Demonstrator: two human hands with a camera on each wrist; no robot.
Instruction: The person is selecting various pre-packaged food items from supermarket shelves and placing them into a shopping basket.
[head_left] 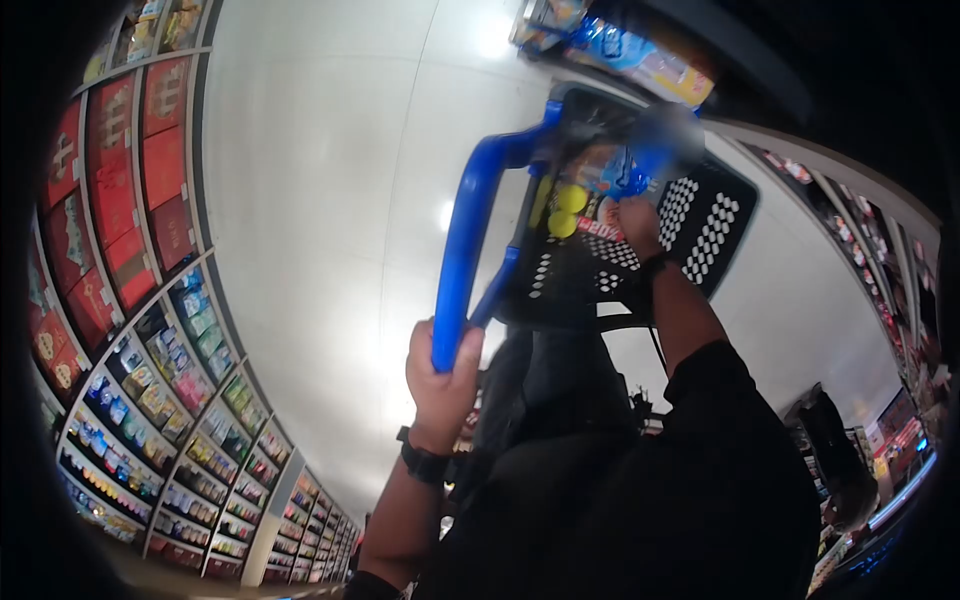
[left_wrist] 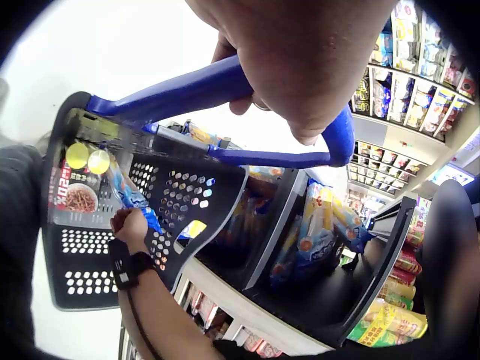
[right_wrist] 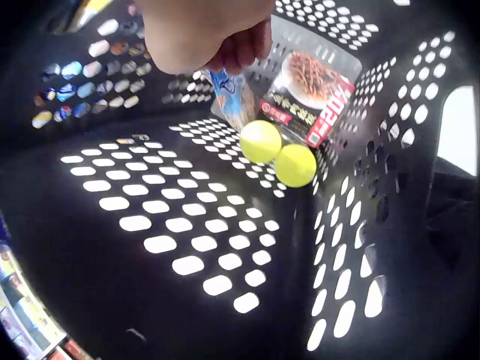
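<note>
Pinching the top end of a shiny packet [right_wrist: 234, 99], the right hand [right_wrist: 206, 34] is down inside the black basket [right_wrist: 67, 217]. Its fingers are curled in tight on the packet, with no wide gap. The packet is long and thin. It is bright blue by the hand, with pale and tan parts lower down. It looks crinkly, like a snack bag, and the writing on it is too blurry to read. I can't tell if its low end touches the basket.

Right beside the packet are two round yellow-green lids [right_wrist: 277, 154], side by side. Next to them is a box [right_wrist: 307, 97] with a bowl of brown food on it, black and red parts, and a big 20 and a percent sign on the red. The basket has lots of little holes in its sides.

The left hand [head_left: 443, 385] is wrapped around the fat blue handle [head_left: 465, 245], with its fingers bent round it. Near the basket is a black bin [left_wrist: 322, 296] with more blue and tan bags [left_wrist: 319, 225] in it. Far off to the left stand tall shelves [head_left: 205, 440] with red boxes [head_left: 120, 200] and small colorful packs.
</note>
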